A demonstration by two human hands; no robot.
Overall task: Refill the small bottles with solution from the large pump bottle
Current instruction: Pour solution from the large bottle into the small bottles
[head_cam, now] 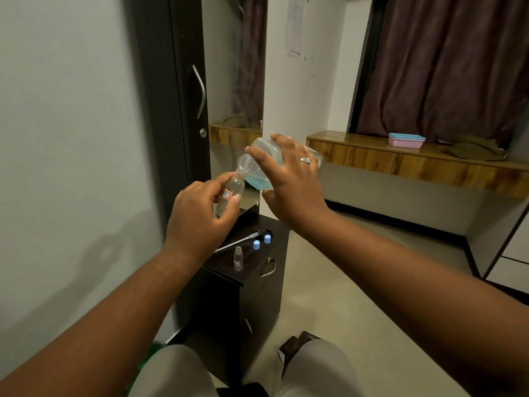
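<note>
A large clear plastic bottle holding pale blue solution was held tilted in the air by the right hand, the grip wrapped over its body and its open threaded neck turned toward nine o'clock. Just below that neck, a small clear plastic bottle with a red-and-white label was pinched by the left hand, its mouth touching or nearly touching the larger neck. The pouring step was judged to be in hand; no stream could be made out, and the blue liquid sat low in the tilted body.

On the dark bench at six o'clock from the hands, a second small clear bottle was left standing uncapped. Two small blue caps lay beside it at one o'clock, with the removed black pump head and its white dip tube stretched nearby.

The next move was judged to call for a slow further tilt with the two mouths kept aligned, since the narrow neck could easily be overshot and solution spilled.
</note>
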